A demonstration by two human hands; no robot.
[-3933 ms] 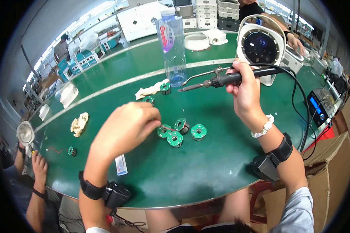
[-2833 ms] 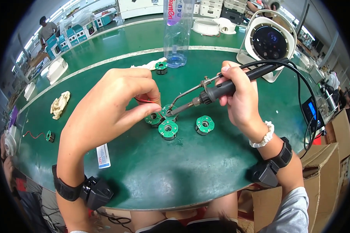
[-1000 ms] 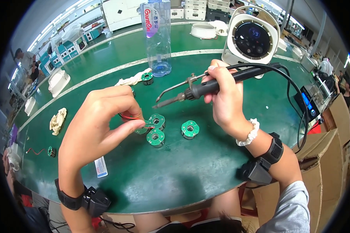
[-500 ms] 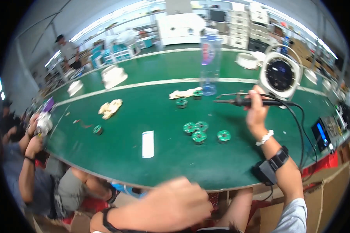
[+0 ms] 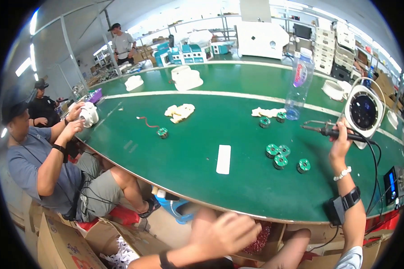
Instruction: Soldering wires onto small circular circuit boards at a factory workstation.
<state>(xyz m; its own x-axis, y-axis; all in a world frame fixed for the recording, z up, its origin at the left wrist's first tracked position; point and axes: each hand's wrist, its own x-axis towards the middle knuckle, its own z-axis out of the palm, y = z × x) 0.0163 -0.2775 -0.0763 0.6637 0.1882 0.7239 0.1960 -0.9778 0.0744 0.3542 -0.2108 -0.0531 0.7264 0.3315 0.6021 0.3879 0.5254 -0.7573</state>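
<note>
One likely light soldering iron (image 5: 321, 130), handle (image 5: 332, 132) best held, juts left of the right grip (image 5: 340, 141) clamping it; left grip's (image 5: 231, 234) closure unclear.

I face a green desk (image 5: 184, 148) with a white line (image 5: 220, 93); beyond it stand shelves (image 5: 213, 16), strip lights (image 5: 23, 66) glow at left, and pale floor (image 5: 159, 229) shows below.
</note>
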